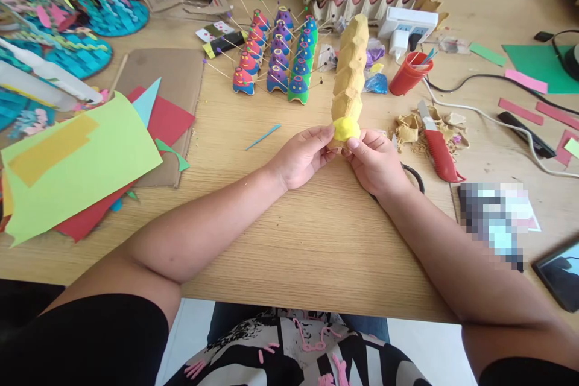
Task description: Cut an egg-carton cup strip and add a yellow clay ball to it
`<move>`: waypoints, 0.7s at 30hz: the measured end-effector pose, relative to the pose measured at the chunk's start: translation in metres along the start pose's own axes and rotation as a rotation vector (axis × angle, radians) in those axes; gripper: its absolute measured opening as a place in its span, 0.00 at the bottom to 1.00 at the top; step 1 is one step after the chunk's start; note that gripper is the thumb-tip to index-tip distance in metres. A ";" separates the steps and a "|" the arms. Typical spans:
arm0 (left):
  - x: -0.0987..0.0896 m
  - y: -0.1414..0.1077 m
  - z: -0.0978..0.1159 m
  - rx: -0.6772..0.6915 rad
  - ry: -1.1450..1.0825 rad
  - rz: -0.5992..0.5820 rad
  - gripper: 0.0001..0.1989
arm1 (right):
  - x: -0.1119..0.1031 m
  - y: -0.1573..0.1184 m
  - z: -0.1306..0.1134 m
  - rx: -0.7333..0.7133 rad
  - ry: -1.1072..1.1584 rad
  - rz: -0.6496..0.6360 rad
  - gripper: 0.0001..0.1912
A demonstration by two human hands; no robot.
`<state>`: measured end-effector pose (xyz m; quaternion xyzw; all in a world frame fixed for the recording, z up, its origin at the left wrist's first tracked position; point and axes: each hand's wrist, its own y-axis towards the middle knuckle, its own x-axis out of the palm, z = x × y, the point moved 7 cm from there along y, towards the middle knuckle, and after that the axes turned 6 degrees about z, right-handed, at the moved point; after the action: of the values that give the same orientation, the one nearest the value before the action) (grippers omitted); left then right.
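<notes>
Both hands hold the near end of a long strip cut from a tan egg carton (350, 66), which points away from me with its bumps up. A patch of bright yellow modelling clay (346, 128) covers the nearest bump. My left hand (304, 155) pinches the strip's left side, fingers by the clay's edge. On the other side my right hand (376, 160) is closed on the strip, its thumb touching the clay. Part of the fingers is hidden under the strip. Scissors, mostly hidden, lie behind my right wrist, with a black handle (415, 176) showing.
Clay-covered carton caterpillars (278, 51) with pins stand behind. A blue stick (263, 137) lies left of my hands. To the right are a red-handled knife (439, 151), a red cup (409, 73) and a power strip (409, 21) with cables. Coloured paper (85, 157) is piled left; egg cartons (371, 0) behind.
</notes>
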<state>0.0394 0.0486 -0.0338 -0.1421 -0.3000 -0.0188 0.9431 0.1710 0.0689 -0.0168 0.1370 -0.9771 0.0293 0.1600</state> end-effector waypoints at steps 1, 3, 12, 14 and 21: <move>0.000 0.000 0.000 0.002 0.001 -0.002 0.18 | 0.000 0.000 0.000 0.008 0.006 -0.004 0.29; 0.001 0.000 0.001 0.010 0.002 -0.012 0.18 | 0.001 0.000 0.002 0.035 0.029 -0.019 0.28; 0.002 -0.001 0.001 0.006 0.003 -0.019 0.17 | 0.000 -0.001 0.000 -0.012 -0.032 0.041 0.30; 0.001 -0.001 0.000 0.006 0.003 -0.028 0.17 | -0.002 -0.001 -0.001 -0.042 -0.066 0.073 0.31; 0.003 -0.001 0.000 0.036 0.006 -0.053 0.18 | 0.001 -0.003 -0.003 -0.070 -0.075 0.058 0.30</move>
<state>0.0419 0.0478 -0.0315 -0.1173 -0.3010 -0.0390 0.9456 0.1722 0.0658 -0.0141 0.1041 -0.9864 -0.0052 0.1271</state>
